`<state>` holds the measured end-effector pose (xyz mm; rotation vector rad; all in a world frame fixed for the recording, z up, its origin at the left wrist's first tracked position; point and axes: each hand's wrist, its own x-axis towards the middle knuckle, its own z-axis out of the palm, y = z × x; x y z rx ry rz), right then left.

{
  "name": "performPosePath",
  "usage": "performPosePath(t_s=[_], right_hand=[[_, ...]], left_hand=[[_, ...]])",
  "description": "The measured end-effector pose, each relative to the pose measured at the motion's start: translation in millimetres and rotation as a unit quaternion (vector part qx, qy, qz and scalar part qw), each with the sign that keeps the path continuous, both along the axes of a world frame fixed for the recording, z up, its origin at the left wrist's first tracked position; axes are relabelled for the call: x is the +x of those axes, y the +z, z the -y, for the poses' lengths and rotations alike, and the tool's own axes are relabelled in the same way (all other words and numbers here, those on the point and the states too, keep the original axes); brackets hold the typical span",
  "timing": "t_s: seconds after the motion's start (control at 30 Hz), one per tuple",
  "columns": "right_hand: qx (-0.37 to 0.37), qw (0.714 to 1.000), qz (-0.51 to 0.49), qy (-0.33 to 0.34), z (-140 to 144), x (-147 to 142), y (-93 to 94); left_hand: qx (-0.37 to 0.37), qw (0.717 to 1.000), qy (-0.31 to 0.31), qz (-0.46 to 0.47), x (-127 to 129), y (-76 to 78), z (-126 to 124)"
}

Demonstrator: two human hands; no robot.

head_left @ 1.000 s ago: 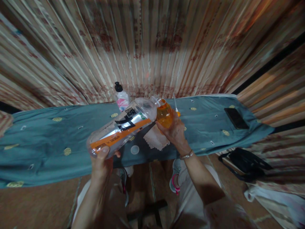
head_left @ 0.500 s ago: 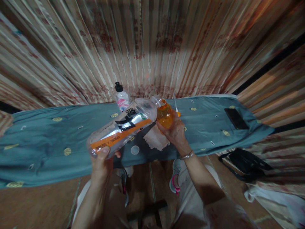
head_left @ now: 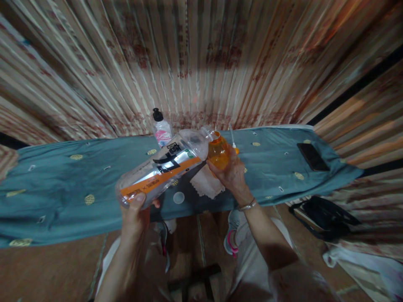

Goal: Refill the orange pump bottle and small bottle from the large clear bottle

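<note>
My left hand point(head_left: 136, 209) grips the base of a large clear plastic bottle point(head_left: 163, 167) with a silver, black and orange label. The bottle is tipped almost flat, its open mouth touching the rim of a small orange bottle point(head_left: 218, 152). My right hand point(head_left: 231, 174) holds that small bottle upright above the blue-green cloth-covered table point(head_left: 63, 188). Orange liquid fills most of the small bottle. Under the bottles lie a white cloth point(head_left: 205, 184) and a round white cap point(head_left: 178, 197) on a dark mat.
A clear pump bottle point(head_left: 161, 129) with a pink label stands at the table's back edge. A white-handled tool point(head_left: 232, 138) lies behind my right hand. A black phone point(head_left: 312, 156) rests at the right end. A black bag point(head_left: 327, 218) sits on the floor.
</note>
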<state>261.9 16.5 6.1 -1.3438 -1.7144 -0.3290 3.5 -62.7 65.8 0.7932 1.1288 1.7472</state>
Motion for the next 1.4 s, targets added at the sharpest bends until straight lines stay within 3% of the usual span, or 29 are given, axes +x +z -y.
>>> performPosePath(t_s=[0.17,0.67,0.83,1.03,1.4], right_hand=[[-0.044,0.999,-0.003,-0.017,1.2,0.7,0.2],[-0.047,0.999,-0.010,-0.008,0.7,1.1,0.7],[-0.011,1.000,-0.003,0.002,0.5,1.0,1.5],[-0.024,0.999,0.007,-0.020,1.5,-0.1,1.1],[-0.012,1.000,-0.023,0.008,-3.8,2.1,-6.8]], left_hand=[[0.009,1.000,0.001,0.000,1.0,-0.1,-0.6],[-0.001,1.000,0.003,0.004,-0.4,-2.9,0.1],[0.006,1.000,0.001,0.001,-0.1,-2.7,0.1],[0.005,1.000,-0.002,-0.004,-1.6,-5.5,-0.8],[0.002,1.000,0.000,0.009,1.2,-1.0,0.1]])
